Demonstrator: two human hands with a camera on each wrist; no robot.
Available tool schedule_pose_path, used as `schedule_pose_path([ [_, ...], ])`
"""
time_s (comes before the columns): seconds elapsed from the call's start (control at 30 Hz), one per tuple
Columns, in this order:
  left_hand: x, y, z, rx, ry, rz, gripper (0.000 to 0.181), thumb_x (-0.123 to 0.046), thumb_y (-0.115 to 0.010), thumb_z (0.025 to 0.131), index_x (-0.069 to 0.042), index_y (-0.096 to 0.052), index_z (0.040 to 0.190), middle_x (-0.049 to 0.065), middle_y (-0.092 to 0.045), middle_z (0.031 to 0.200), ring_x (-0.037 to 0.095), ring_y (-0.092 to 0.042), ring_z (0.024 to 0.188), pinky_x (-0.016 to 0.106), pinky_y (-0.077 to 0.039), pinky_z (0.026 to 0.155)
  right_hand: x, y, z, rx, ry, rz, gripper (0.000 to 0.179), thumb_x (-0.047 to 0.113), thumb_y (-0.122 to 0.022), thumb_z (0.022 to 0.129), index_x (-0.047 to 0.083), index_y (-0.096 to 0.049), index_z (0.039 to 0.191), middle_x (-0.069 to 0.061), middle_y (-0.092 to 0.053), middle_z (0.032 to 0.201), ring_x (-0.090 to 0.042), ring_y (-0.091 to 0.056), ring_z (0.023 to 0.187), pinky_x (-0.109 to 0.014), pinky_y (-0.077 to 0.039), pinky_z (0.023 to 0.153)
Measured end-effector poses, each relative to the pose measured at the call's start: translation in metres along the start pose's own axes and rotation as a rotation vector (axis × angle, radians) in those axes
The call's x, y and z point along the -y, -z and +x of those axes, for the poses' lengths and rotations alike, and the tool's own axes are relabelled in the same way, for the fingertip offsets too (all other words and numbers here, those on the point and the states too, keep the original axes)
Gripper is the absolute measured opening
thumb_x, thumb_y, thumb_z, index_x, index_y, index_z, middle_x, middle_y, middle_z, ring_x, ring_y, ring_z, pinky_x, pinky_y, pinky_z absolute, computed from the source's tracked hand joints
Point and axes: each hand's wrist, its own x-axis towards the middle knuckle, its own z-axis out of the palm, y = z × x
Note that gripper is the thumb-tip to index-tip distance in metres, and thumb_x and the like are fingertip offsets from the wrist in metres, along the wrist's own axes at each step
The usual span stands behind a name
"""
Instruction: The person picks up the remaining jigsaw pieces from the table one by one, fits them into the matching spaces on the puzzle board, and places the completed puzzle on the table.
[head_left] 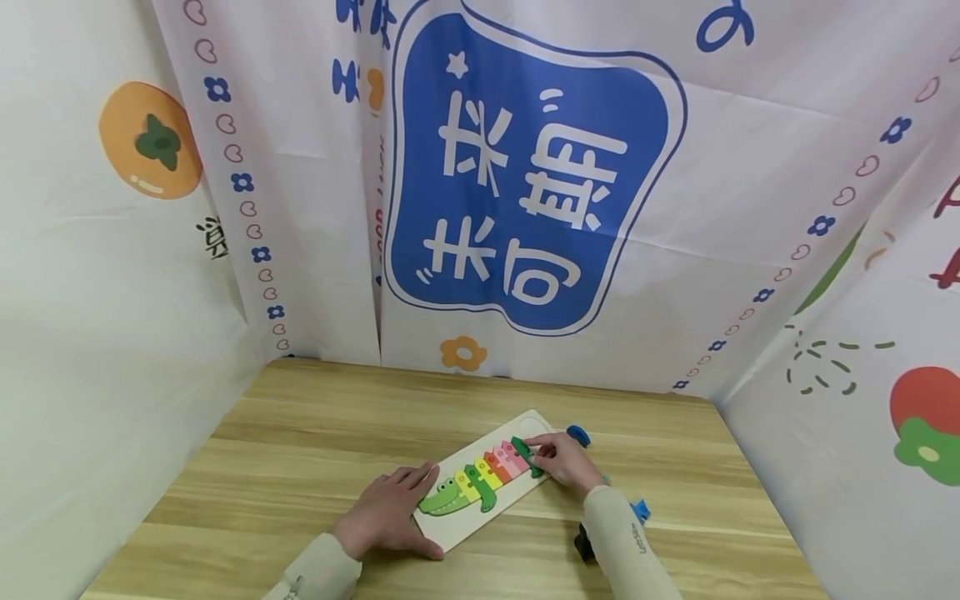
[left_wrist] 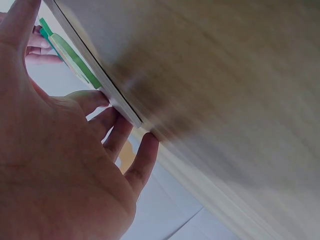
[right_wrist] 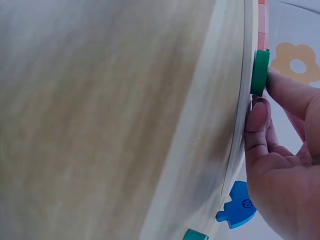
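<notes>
A white puzzle board (head_left: 465,523) lies slanted on the table, bearing a row of coloured crocodile pieces: green head (head_left: 444,502), then yellow, green, orange and pink segments. My left hand (head_left: 390,510) holds the board's near left end, thumb at the front corner and fingers along the far edge. In the left wrist view its fingertips meet the board's rim. At the other end of the row, my right hand (head_left: 568,463) pinches a dark green puzzle piece (right_wrist: 260,72) with a leg, close against the pink segment. Part of that piece is hidden by the fingers.
A blue piece (head_left: 578,435) lies past the right hand. Another blue piece (head_left: 641,510) and a black piece (head_left: 582,543) lie beside the right sleeve. A teal piece (right_wrist: 195,235) shows low in the right wrist view. Printed cloth walls (head_left: 330,275) enclose the wooden table (head_left: 300,433).
</notes>
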Motion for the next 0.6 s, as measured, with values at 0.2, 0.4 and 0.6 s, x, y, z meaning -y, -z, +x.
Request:
schedule_pose_path([
  [0.2, 0.000, -0.001, 0.000, 0.000, -0.004, 0.001, 0.125, -0.082, -0.079, 0.065, -0.015, -0.036, 0.162, 0.003, -0.035, 0.169, 0.034, -0.039, 0.149, 0.063, -0.035, 0.115, -0.002, 0.000, -0.002, 0.001, 0.004, 0.002, 0.030, 0.008, -0.070, 0.098, 0.011, -0.075, 0.127, -0.001, -0.065, 0.090, -0.016, -0.055, 0.079, -0.028, -0.047, 0.068],
  [0.4, -0.002, 0.002, 0.000, 0.004, -0.001, 0.004, 0.125, -0.081, -0.079, 0.065, -0.015, -0.035, 0.162, 0.004, -0.035, 0.169, 0.033, -0.039, 0.149, 0.062, -0.035, 0.115, 0.002, 0.005, -0.009, 0.009, 0.024, 0.033, 0.035, 0.008, -0.070, 0.099, 0.008, -0.071, 0.133, -0.002, -0.065, 0.092, -0.017, -0.055, 0.081, -0.028, -0.048, 0.069],
  [0.6, -0.001, 0.002, 0.000, 0.000, -0.001, 0.006, 0.125, -0.081, -0.079, 0.065, -0.015, -0.035, 0.162, 0.004, -0.035, 0.169, 0.032, -0.040, 0.148, 0.061, -0.036, 0.115, -0.002, 0.030, -0.024, -0.023, 0.023, 0.045, 0.036, 0.011, -0.069, 0.099, 0.007, -0.068, 0.135, -0.003, -0.067, 0.097, -0.016, -0.058, 0.086, -0.029, -0.049, 0.073],
])
